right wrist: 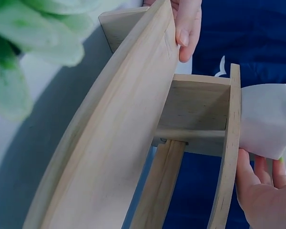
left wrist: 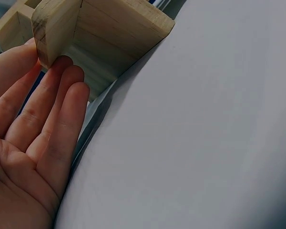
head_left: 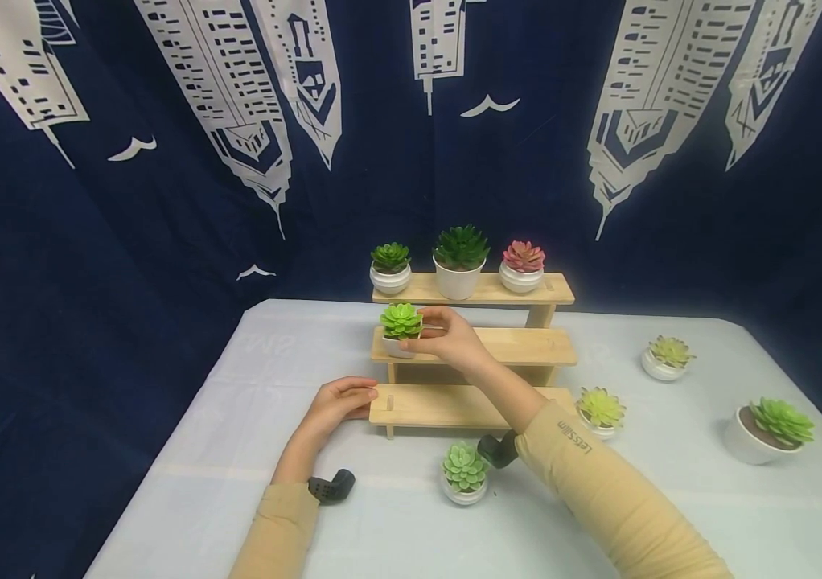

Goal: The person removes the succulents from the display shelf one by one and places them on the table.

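Observation:
A wooden three-tier stand (head_left: 454, 406) is in the middle of the head view. At the left end of its middle tier is a bright green succulent in a white pot (head_left: 400, 347), held by my right hand (head_left: 447, 342) from the right side. The right wrist view shows the fingers of my right hand (right wrist: 267, 195) against the white pot (right wrist: 267, 119), which is on the tier. My left hand (head_left: 339, 404) grips the left end of the lowest tier, thumb and fingers on either side of the board (left wrist: 57, 28) in the left wrist view.
On the top tier stand a green plant (head_left: 390, 277), a larger dark green plant (head_left: 459, 277) and a pink one (head_left: 522, 277). A pale green plant (head_left: 465, 474) stands before the stand. Yellow-green plants (head_left: 602, 412) (head_left: 666, 362) and a larger potted plant (head_left: 762, 438) are to the right.

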A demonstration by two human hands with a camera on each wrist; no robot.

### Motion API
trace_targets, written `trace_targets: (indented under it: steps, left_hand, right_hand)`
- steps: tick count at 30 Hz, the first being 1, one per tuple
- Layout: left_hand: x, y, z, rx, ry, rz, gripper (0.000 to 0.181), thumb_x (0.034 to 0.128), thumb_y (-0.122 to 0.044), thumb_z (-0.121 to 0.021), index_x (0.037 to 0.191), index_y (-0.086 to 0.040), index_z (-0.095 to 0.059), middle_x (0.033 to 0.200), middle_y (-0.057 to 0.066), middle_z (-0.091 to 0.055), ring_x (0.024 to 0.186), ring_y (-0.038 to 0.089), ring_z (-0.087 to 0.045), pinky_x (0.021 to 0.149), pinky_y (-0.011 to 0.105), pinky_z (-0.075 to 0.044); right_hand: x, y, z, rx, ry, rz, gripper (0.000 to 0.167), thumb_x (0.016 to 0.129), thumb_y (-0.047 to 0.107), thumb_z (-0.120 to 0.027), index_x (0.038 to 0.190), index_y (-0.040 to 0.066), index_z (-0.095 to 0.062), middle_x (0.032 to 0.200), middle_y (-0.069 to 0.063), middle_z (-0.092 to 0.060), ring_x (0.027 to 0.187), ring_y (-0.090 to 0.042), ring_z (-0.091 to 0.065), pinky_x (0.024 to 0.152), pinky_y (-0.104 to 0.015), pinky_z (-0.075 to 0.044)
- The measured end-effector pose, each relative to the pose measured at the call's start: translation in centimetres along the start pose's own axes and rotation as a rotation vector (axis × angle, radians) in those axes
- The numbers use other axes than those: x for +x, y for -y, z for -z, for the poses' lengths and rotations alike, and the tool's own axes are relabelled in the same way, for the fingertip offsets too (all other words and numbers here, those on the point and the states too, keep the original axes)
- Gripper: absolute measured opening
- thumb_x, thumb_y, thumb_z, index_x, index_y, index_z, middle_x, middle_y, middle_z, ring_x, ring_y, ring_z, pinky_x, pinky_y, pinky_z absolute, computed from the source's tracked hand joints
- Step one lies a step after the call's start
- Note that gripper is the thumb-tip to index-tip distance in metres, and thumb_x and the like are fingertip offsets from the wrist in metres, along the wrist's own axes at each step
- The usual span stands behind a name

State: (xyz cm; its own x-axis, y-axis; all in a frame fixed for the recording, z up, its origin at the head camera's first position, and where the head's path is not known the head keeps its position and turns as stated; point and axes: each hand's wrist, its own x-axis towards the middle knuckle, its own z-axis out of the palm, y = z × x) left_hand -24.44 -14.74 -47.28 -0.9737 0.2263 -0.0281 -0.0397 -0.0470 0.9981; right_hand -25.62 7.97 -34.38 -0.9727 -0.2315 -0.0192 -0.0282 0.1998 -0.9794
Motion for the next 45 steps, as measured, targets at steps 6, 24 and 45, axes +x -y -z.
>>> trace_targets:
  steps: [6,24,45]
  left_hand:
    - [0.1,0.0,-0.1,0.005,-0.009,0.008,0.037,0.0828,-0.013,-0.072,0.114,0.005,-0.062,0.099,0.011,-0.068,0.084,0.021,-0.067,0.077,0.036,-0.057]
    - [0.0,-0.1,-0.1,-0.012,-0.014,0.015,0.037,0.0837,-0.011,-0.071,0.115,0.007,-0.061,0.099,0.011,-0.068,0.082,0.019,-0.067,0.076,0.035,-0.057]
    - [0.1,0.0,-0.1,-0.003,-0.023,0.021,0.036,0.0817,-0.01,-0.073,0.113,0.005,-0.063,0.098,0.01,-0.069,0.082,0.019,-0.067,0.076,0.034,-0.057]
  right_hand:
    - [0.1,-0.1,0.0,-0.001,-0.015,0.0,0.07,0.074,0.01,-0.079,0.133,0.0,-0.042,0.129,-0.019,-0.049,0.118,-0.032,-0.05,0.097,-0.041,-0.046]
    - [-0.6,0.4,1.9,-0.05,-0.044,-0.006,0.065,0.073,0.013,-0.081,0.128,0.002,-0.047,0.129,-0.015,-0.051,0.117,-0.03,-0.052,0.093,-0.039,-0.049]
    - [-4.3,1.3,10.7,-0.126,-0.13,0.017,0.072,0.077,0.016,-0.078,0.134,-0.003,-0.039,0.134,-0.019,-0.046,0.121,-0.031,-0.046,0.099,-0.036,-0.042]
